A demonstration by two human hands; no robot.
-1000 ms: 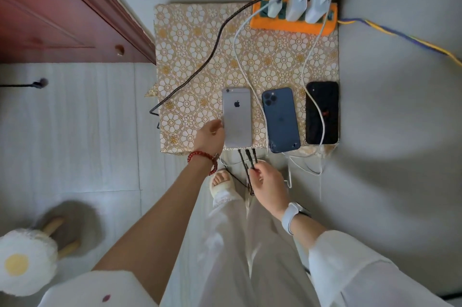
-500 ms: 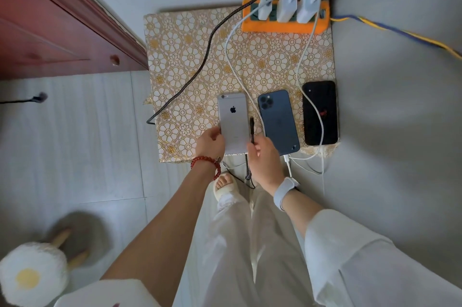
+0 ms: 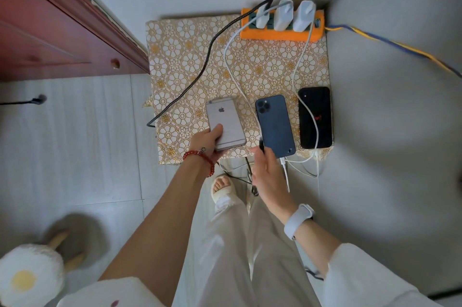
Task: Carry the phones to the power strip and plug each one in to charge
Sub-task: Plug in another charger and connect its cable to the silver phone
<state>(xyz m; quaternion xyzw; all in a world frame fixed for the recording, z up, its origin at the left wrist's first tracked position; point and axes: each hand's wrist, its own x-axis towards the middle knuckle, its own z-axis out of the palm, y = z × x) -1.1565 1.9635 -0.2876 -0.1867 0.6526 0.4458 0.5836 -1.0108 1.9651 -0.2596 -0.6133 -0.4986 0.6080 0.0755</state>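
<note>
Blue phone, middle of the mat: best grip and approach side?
Grip the blue phone across its long side edges, coming from above at mid-body. It lies flat, back up; a white cable occupies the near end, and the gaps beside it look wide enough for fingers.

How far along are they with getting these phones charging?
Looks done: the blue phone and black phone each seem to have a white cable attached. In hand: the left hand grips the silver phone, the right hand brings a black plug. Left: plugging it in.
</note>
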